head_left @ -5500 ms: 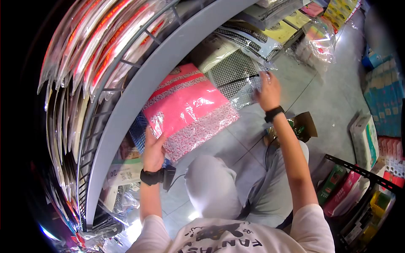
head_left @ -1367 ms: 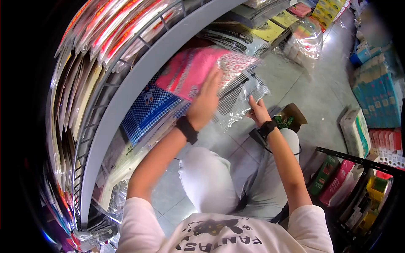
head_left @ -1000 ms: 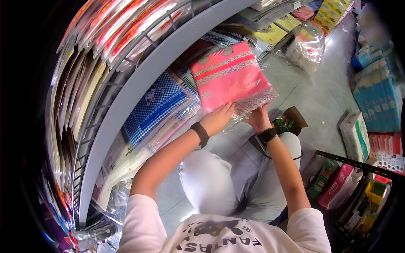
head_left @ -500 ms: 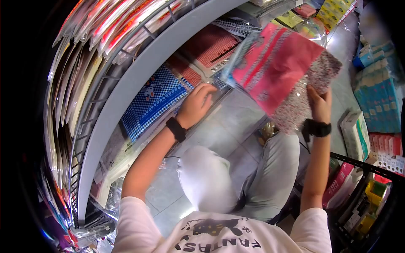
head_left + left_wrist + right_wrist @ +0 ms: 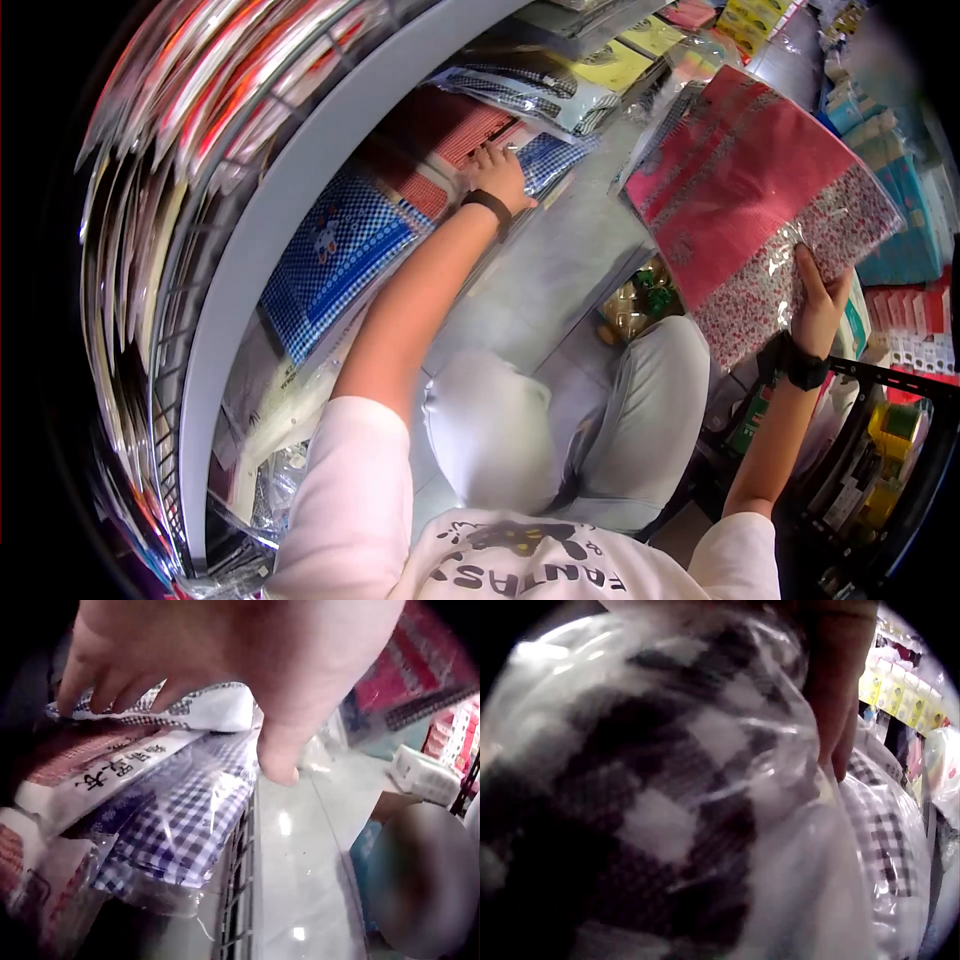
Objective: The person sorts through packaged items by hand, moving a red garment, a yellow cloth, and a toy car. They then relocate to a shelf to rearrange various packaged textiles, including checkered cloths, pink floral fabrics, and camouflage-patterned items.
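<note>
My right hand grips the lower right edge of a pink and floral plastic-wrapped packet, its thumb on the front, held up over the floor. In the right wrist view, black-and-white checked packaging fills the view beside the fingers. My left hand reaches over the lower shelf, fingers extended, resting by red checked packets and a blue checked one. The left wrist view shows the hand above a purple-blue checked packet, its thumb at the side. Another blue checked packet lies nearer.
A curved grey shelf edge runs above the lower packets, with hanging packets over it. A small box with green items stands on the floor near the knee. A black rack stands at the lower right.
The right hand has carried the pink packet from the shelf to the right, uncovering red checked packets. The left hand has let go of it and moved forward over the shelf.
</note>
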The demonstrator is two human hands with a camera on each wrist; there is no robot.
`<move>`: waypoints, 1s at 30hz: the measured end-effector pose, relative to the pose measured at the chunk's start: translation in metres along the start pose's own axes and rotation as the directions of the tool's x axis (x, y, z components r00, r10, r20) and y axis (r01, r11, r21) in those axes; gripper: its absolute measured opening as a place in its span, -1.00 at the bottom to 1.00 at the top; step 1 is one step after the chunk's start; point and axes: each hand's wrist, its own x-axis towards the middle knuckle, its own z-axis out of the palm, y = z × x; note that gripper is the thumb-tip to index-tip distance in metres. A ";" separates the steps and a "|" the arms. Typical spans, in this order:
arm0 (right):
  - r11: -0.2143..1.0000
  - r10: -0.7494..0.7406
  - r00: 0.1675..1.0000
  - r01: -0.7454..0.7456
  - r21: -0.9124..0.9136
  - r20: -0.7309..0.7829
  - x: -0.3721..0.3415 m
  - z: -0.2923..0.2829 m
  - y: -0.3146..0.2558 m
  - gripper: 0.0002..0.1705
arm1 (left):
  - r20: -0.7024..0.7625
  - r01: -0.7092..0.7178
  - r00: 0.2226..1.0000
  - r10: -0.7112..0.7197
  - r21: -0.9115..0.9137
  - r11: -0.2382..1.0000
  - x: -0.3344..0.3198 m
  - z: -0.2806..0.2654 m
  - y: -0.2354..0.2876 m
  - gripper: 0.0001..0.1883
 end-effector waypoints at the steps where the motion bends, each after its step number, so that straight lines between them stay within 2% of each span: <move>1: 1.000 -0.004 0.999 0.004 -0.009 -0.042 -0.002 -0.007 -0.001 -0.52 | 0.031 0.007 0.999 -0.007 0.015 1.000 0.008 0.005 0.003 -0.08; 2: 1.000 -0.004 0.996 0.002 -0.021 -0.084 -0.005 -0.015 0.000 -0.51 | 0.068 0.011 0.998 -0.013 0.031 0.999 0.015 0.011 0.007 -0.02; 3: 0.986 -0.084 0.993 0.071 -0.149 -0.085 -0.009 -0.028 0.005 -0.49 | 0.026 -0.005 1.000 0.002 0.093 0.996 0.021 0.019 0.006 -0.01; 4: 0.986 -0.072 0.991 0.053 -0.156 -0.117 -0.011 -0.035 0.006 -0.49 | 0.078 -0.012 0.997 0.004 0.105 0.994 0.028 0.027 0.004 -0.02; 5: 0.986 -0.060 0.987 0.035 -0.161 -0.149 -0.014 -0.038 0.003 -0.48 | 0.124 -0.066 0.991 0.053 0.103 0.992 0.033 0.030 0.002 -0.03; 6: 0.998 0.048 0.977 -0.056 -0.036 -0.210 -0.017 -0.031 -0.008 -0.49 | 0.173 -0.118 0.980 0.100 0.100 0.988 0.036 0.034 0.002 -0.04; 7: 0.998 0.041 0.975 -0.049 -0.031 -0.220 -0.020 -0.038 -0.005 -0.49 | 0.200 -0.165 0.971 0.130 0.171 0.971 0.037 0.038 0.004 -0.07; 10: 0.997 0.032 0.967 -0.050 -0.063 -0.254 -0.026 -0.044 -0.002 -0.49 | 0.257 -0.296 0.935 0.244 0.188 0.937 0.035 0.031 -0.003 -0.03; 11: 0.995 0.064 0.960 -0.082 -0.055 -0.272 -0.029 -0.052 0.004 -0.50 | 0.200 -0.325 0.937 0.285 0.209 0.922 0.036 0.034 -0.005 -0.20; 14: 0.993 0.075 0.957 -0.096 -0.061 -0.280 -0.034 -0.051 0.007 -0.49 | -0.153 -0.189 0.959 0.240 0.290 0.938 0.057 0.075 -0.020 -0.42; 15: 0.993 0.088 0.957 -0.108 -0.058 -0.277 -0.027 -0.048 0.010 -0.49 | -0.207 -0.147 0.958 0.201 0.251 0.957 0.065 0.064 -0.025 -0.57; 18: 0.989 0.116 0.952 -0.137 -0.056 -0.283 -0.026 -0.051 0.015 -0.48 | -0.117 -0.053 0.992 0.053 0.005 0.999 0.089 0.029 -0.049 -0.74; 20: 0.984 0.131 0.948 -0.160 -0.080 -0.291 -0.026 -0.056 0.016 -0.48 | -0.071 0.073 0.994 -0.082 -0.124 0.990 0.094 0.001 -0.062 -0.77; 21: 0.986 0.116 0.952 -0.144 -0.083 -0.283 -0.026 -0.054 0.015 -0.51 | -0.230 0.052 0.970 -0.082 -0.135 0.989 0.093 -0.005 -0.070 -0.75; 22: 0.987 0.114 0.953 -0.140 -0.076 -0.281 -0.025 -0.055 0.015 -0.52 | -0.105 0.172 0.976 -0.189 -0.151 0.974 0.097 -0.013 -0.074 -0.74; 24: 0.988 0.119 0.951 -0.143 -0.065 -0.285 -0.025 -0.057 0.016 -0.54 | -0.149 0.220 0.957 -0.248 -0.184 0.958 0.101 -0.011 -0.084 -0.75; 27: 0.990 0.107 0.949 -0.128 -0.052 -0.296 -0.025 -0.056 0.018 -0.57 | -0.146 0.083 0.982 -0.121 -0.247 0.965 0.093 0.016 -0.087 -0.77; 28: 0.991 0.103 0.949 -0.122 -0.046 -0.298 -0.025 -0.056 0.018 -0.58 | -0.226 -0.080 0.973 0.032 -0.203 0.976 0.081 0.034 -0.080 -0.80; 29: 0.994 0.084 0.951 -0.102 -0.046 -0.298 -0.025 -0.063 0.025 -0.59 | -0.088 -0.181 0.981 0.171 -0.126 0.975 0.070 0.039 -0.067 -0.74; 30: 0.992 0.086 0.953 -0.110 -0.067 -0.290 -0.027 -0.061 0.023 -0.60 | 0.103 -0.254 0.960 0.260 -0.065 0.965 0.052 0.040 -0.053 -0.60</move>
